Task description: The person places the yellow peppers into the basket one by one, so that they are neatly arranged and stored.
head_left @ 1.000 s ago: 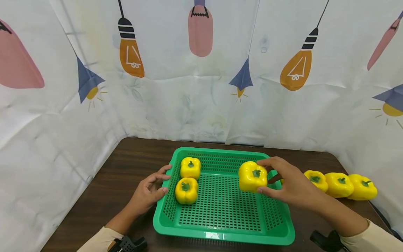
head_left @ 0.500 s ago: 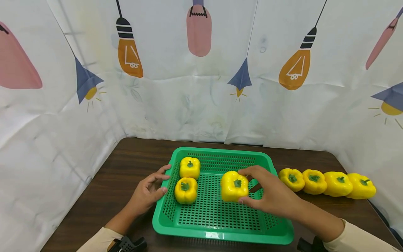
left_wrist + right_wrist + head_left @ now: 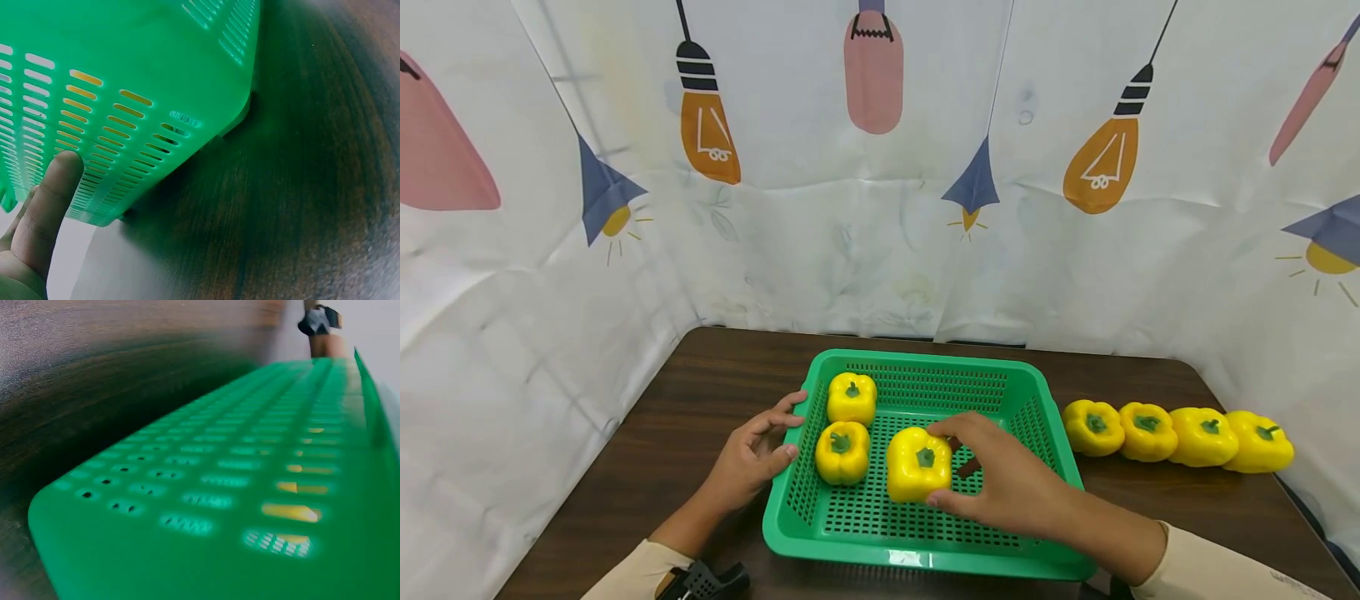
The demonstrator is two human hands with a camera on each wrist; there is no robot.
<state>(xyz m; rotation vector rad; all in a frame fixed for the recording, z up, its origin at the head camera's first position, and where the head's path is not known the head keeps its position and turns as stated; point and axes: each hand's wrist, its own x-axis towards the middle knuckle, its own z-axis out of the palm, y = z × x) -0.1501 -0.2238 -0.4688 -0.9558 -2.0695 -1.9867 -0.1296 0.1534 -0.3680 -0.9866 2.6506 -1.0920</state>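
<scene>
Brown table (image 3: 700, 400) before white curtain (image 3: 850, 258)

I am facing a green basket (image 3: 131, 562), its slotted wall reaching 6 o'clock; yellow patches (image 3: 292, 513) are showing through at 4, a dark table (image 3: 94, 381) is lying at 10, and a black-and-grey device (image 3: 317, 321) is appearing between 1 and 2.

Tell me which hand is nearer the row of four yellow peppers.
Right. The right hand, holding another yellow pepper in or over the green basket, is left of the row of four peppers; the left hand is farther left, at the basket's left rim.
</scene>
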